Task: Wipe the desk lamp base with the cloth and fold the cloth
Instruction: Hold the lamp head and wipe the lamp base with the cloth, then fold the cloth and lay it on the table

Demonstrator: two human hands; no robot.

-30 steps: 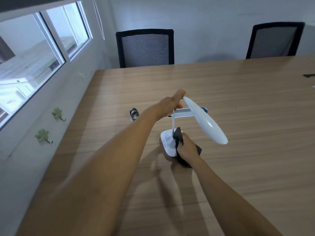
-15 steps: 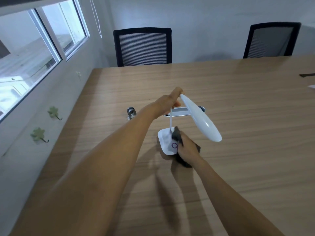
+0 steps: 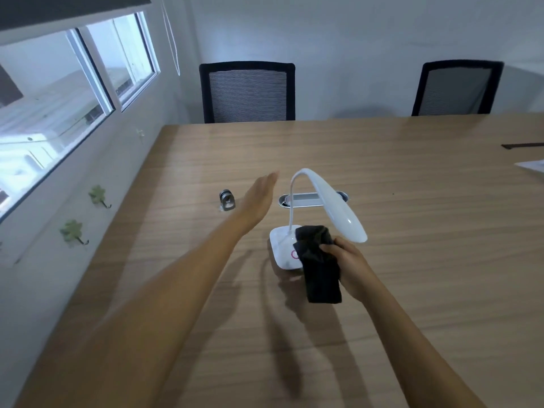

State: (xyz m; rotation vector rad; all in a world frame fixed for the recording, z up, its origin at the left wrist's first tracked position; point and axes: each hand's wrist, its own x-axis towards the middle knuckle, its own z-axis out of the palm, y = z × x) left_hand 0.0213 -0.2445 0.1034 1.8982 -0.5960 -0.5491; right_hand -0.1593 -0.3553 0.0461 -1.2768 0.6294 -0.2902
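Note:
A white desk lamp stands on the wooden table, its square base [image 3: 282, 248] bearing a pink ring button and its curved head [image 3: 338, 207] arching to the right. My right hand [image 3: 348, 265] grips a dark cloth [image 3: 318, 260] that lies over the base's right side and hangs down onto the table. My left hand [image 3: 259, 198] hovers flat to the left of the lamp's neck, fingers extended, touching nothing.
A small metal cylinder [image 3: 226, 200] sits left of the lamp. A silver cable grommet [image 3: 306, 199] is set in the table behind it. Two black mesh chairs [image 3: 247, 92] stand at the far edge. White paper [image 3: 532, 166] lies at far right. A wall with hooks runs along the left.
My left hand has let go of the lamp's neck and moved away to the left, open. The cloth has shifted to the base's right side, exposing the pink button.

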